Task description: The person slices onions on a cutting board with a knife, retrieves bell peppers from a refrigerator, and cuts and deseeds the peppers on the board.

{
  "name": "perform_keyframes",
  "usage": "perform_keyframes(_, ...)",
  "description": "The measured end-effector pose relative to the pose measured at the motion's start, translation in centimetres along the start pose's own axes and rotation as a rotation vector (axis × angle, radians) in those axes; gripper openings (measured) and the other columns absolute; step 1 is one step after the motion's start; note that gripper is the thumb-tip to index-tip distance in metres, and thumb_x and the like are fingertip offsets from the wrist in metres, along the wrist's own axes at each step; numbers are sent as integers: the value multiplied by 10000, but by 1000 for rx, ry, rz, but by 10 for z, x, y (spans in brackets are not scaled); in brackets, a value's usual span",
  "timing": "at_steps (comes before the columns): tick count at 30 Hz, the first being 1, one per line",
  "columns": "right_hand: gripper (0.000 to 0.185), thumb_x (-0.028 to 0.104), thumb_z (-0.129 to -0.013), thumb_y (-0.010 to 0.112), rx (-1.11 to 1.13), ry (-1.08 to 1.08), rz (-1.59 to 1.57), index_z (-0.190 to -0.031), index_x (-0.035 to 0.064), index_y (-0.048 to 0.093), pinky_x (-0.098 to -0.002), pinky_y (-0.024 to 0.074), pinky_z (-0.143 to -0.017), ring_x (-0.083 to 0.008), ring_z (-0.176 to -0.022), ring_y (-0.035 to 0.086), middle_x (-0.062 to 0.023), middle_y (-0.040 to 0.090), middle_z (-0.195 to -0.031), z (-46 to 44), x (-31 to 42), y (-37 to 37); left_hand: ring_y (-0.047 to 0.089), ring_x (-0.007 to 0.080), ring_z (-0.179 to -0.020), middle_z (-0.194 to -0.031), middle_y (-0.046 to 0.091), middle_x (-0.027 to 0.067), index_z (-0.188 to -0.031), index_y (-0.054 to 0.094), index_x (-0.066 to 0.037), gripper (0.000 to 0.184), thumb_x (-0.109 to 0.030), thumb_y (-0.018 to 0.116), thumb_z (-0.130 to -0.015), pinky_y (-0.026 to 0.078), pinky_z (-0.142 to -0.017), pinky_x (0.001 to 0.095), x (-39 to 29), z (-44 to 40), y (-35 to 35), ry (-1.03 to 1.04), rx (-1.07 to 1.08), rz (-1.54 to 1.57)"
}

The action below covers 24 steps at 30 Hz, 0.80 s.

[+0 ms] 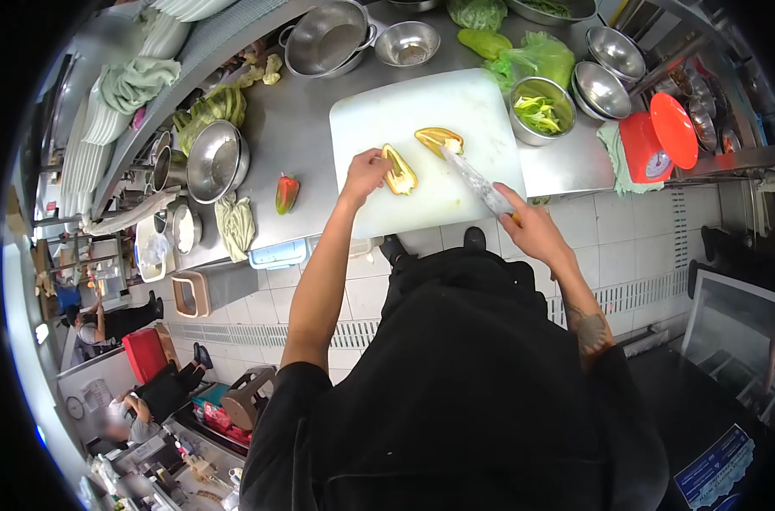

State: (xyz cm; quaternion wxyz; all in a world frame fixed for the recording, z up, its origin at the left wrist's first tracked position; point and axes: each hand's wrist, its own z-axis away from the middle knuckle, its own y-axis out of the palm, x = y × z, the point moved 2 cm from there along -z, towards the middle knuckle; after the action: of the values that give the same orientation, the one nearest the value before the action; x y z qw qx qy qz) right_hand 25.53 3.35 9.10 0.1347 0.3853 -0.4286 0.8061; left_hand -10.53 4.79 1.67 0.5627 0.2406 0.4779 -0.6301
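Note:
On the white cutting board [481,102] lie two halves of a yellow-green bell pepper, cut sides showing pale pith. My left hand [367,175] grips the near pepper half [402,179] at its left edge, fingers curled over it. In my right hand [528,223] is a kitchen knife [479,186], its broad blade slanting up and left across the board. The knife's tip reaches the pale core of the far pepper half [437,137]; whether it cuts in, I cannot tell. A whole red-green bell pepper [287,193] rests on the steel counter left of the board.
A steel bowl of cut green vegetables [541,112] and a red scale [651,146] stand right. Steel bowls [407,44] and a colander [325,41] line the back. Another steel bowl [218,162] and a cloth [234,226] sit left. Two people [161,400] are farther off.

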Motion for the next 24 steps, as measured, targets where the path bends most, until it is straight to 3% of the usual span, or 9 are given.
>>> perform_keyframes(3, 591, 156, -916, 584, 53, 0, 1, -1481, 235, 430, -468, 502, -728, -413, -705, 639, -224, 652, -739, -3, 2, 6, 646, 154, -669, -797, 694, 108, -1112, 684, 8, 341, -187, 658, -833, 534, -615, 299, -5, -6, 3, 75, -76, -191)
perform_keyframes(4, 618, 156, -910, 589, 53, -25, -8, -1495, 267, 423, -457, 504, -726, -395, -691, 640, -230, 657, -757, -6, 2, 9, 692, 219, -746, -856, 715, 151, -1153, 665, 13, 408, -219, 689, -818, 556, -703, 343, -7, -5, 10, 215, -129, -253)
perform_keyframes(5, 618, 156, -910, 589, 59, -27, -4, -1495, 267, 423, -457, 504, -726, -395, -691, 640, -230, 657, -757, -7, 1, 12, 692, 219, -746, -856, 715, 151, -1153, 665, 13, 408, -219, 689, -818, 556, -703, 343, -6, -1, 17, 212, -134, -248)
perform_keyframes(9, 613, 152, -905, 567, 42, 13, -91, -1494, 256, 430, -438, 512, -718, -360, -652, 635, -237, 665, -779, -17, 2, 14, 686, 364, -872, -969, 692, 239, -1182, 640, 5, 485, -240, 748, -778, 545, -797, 410, 2, 25, 43, 271, -303, -409)
perform_keyframes(12, 631, 140, -904, 533, 104, 94, -154, -1511, 258, 404, -411, 521, -648, -295, -568, 615, -209, 668, -762, -16, 13, 11, 679, 360, -871, -978, 686, 233, -1187, 634, -4, 474, -218, 754, -782, 544, -784, 416, 13, 34, 53, 174, -295, -315)
perform_keyframes(14, 638, 134, -903, 512, 146, 139, -196, -1517, 260, 394, -395, 525, -599, -257, -521, 600, -190, 668, -746, -19, 19, 11, 698, 207, -631, -907, 715, 167, -1172, 639, 10, 417, -176, 744, -815, 559, -578, 320, 23, 30, 52, 212, -388, -305)
perform_keyframes(17, 640, 133, -902, 484, 208, 162, -220, -1523, 253, 387, -372, 508, -501, -200, -447, 552, -170, 655, -723, -29, 18, 19, 675, 180, -553, -918, 718, 167, -1173, 641, 13, 396, -165, 735, -832, 537, -498, 294, 25, 30, 48, 224, -397, -311)
perform_keyframes(24, 648, 130, -898, 476, 189, 117, -186, -1530, 229, 375, -377, 508, -476, -213, -417, 552, -133, 620, -612, -44, 20, 33, 690, 233, -582, -861, 723, 174, -1134, 655, 17, 378, -172, 728, -815, 553, -588, 348, -2, 45, 47, 99, -373, -196)
